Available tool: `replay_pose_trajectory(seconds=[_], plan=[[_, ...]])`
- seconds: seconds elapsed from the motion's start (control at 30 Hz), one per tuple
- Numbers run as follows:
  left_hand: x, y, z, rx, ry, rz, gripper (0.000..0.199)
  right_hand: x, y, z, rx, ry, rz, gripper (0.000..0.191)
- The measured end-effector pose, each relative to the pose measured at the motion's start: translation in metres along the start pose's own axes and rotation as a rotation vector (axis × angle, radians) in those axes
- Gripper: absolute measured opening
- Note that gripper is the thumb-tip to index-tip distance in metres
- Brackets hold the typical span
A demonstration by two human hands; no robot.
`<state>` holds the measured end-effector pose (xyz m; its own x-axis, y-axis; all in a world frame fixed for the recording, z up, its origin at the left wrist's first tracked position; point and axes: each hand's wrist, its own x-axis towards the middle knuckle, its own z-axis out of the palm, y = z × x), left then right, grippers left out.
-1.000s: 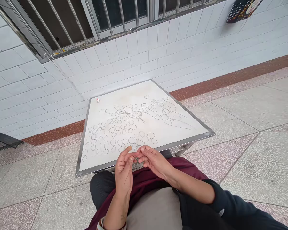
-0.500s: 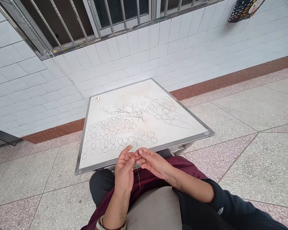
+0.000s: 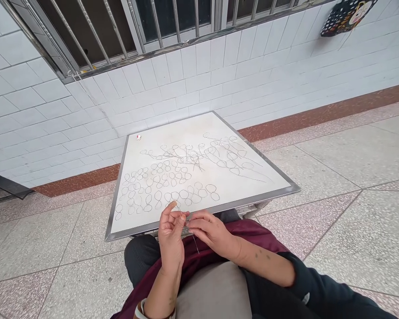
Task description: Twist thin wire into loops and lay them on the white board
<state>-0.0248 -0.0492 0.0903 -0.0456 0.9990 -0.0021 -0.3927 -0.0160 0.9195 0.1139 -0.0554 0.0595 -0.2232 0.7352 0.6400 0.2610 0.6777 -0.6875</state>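
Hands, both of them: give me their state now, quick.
Left hand: closed, pinching a thin wire.
Right hand: fingers curled beside it; whether they grip the wire cannot be told.

Thin wire [image 3: 196,243] hung slanted.
Its lower end pointed toward five o'clock; looped wires [image 3: 215,192] lay flat across the table [image 3: 182,126].

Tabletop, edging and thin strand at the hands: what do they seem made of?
Tabletop: perhaps laminate or painted board, pale and smooth. Edging: likely metal, grey with a dull sheen. Thin strand: probably fine metal wire; its free end juts out nearly straight.
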Motion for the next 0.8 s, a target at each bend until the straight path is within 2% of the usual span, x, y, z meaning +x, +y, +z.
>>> replay_pose_trajectory(seconds=[0.13,0.3,0.53,0.63,0.8], plan=[[-0.003,0.000,0.002,-0.017,-0.012,-0.039,0.044,0.000,0.003,-0.001,-0.049,-0.038,-0.102,0.024],[-0.001,0.002,-0.001,-0.022,0.102,0.015,0.049,-0.002,0.003,-0.002,-0.034,-0.169,-0.128,0.025],[-0.005,0.007,-0.001,0.105,0.047,0.075,0.051,-0.001,-0.005,-0.004,0.196,-0.103,-0.077,0.025],[-0.008,0.011,0.001,0.220,0.077,0.128,0.055,-0.004,-0.009,-0.003,0.313,-0.010,0.039,0.030],[-0.012,0.020,0.001,0.437,0.151,0.197,0.058,-0.003,-0.018,0.001,0.506,0.145,0.363,0.026]])
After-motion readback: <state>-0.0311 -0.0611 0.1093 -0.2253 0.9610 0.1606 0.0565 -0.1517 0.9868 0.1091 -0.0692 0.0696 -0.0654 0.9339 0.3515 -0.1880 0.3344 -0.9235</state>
